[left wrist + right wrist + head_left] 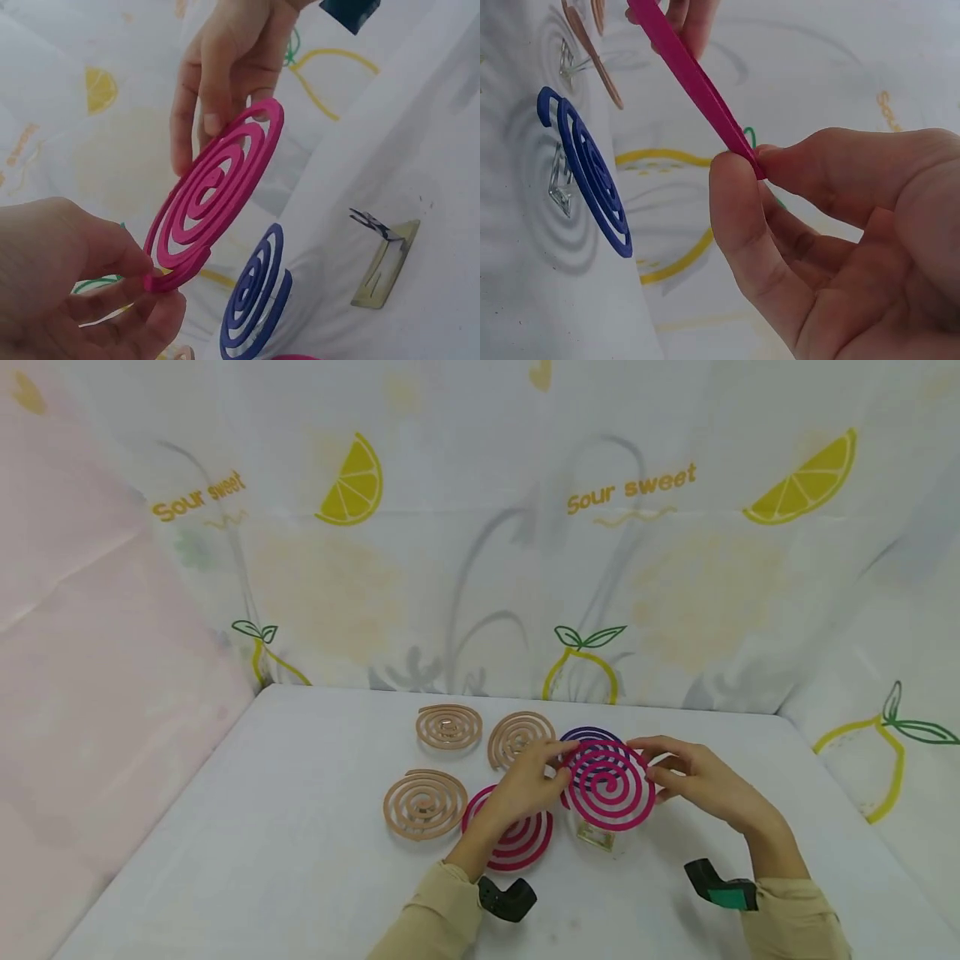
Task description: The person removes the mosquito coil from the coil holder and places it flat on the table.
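Note:
Both hands hold a pink mosquito coil (611, 786) by its edge, raised above the table and tilted. My left hand (534, 783) pinches one side between thumb and fingers. On the opposite side my right hand (705, 782) pinches the rim, with thumb and finger pressed on it in the right wrist view. Just below the coil, a small metal coil stand (386, 266) sits on the table with its prong raised. Behind the held coil is a dark blue coil (592, 172), propped on its own stand and partly covered in the head view.
Another pink coil (517, 858) lies under my left forearm, partly hidden. Tan coils stand to the left: one at the back (448, 743), one beside the blue coil (498, 739), one nearer the front (423, 835). A patterned cloth wall (465, 568) closes off the white table's back.

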{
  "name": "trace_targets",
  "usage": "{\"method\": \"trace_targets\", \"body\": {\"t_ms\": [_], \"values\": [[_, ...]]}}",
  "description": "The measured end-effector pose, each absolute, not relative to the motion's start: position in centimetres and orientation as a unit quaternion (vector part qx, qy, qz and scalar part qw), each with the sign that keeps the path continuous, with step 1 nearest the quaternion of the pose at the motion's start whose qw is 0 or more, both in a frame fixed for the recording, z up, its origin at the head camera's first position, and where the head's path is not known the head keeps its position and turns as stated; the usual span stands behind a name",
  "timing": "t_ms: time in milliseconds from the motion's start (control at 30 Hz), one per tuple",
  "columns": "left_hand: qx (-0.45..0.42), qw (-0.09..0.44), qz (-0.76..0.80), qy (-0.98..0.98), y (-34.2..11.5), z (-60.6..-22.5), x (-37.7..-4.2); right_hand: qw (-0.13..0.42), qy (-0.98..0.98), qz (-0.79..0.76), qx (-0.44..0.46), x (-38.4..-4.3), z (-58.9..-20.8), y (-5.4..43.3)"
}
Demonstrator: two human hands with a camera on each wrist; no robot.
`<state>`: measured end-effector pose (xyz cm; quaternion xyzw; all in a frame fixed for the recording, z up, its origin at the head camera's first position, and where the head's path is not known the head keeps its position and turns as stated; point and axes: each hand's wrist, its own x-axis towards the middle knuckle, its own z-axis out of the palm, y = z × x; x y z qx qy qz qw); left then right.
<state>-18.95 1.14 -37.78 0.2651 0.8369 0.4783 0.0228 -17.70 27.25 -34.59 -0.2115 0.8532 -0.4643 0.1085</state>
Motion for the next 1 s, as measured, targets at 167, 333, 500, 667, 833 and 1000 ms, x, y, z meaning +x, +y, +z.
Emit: {"method": "trace_targets", "body": {"t_ms": [167,333,500,667,833,1000], "values": [[0.241,0.0,0.466,0.851,2.5,-37.2,-19.6,0.073,0.868,-0.447,-0.203,-18.7,-34.5,27.7],[0.232,-0.044,0.405,0.883,4.4,-37.3,-20.1,0.047,0.883,-0.428,-0.185,-18.7,-34.5,28.2],[0.213,-0.056,0.378,0.899,5.1,-37.1,-20.4,0.032,0.889,-0.42,-0.179,-18.7,-34.4,28.2],[0.211,-0.054,0.374,0.901,5.0,-37.7,-20.5,0.022,0.9,-0.397,-0.178,-19.0,-34.8,28.0],[0.208,-0.081,0.403,0.888,5.1,-38.3,-20.7,-0.002,0.916,-0.366,-0.163,-19.4,-35.1,28.0],[0.194,-0.091,0.462,0.861,5.5,-38.4,-20.7,-0.017,0.926,-0.352,-0.138,-19.8,-35.4,28.1]]}}
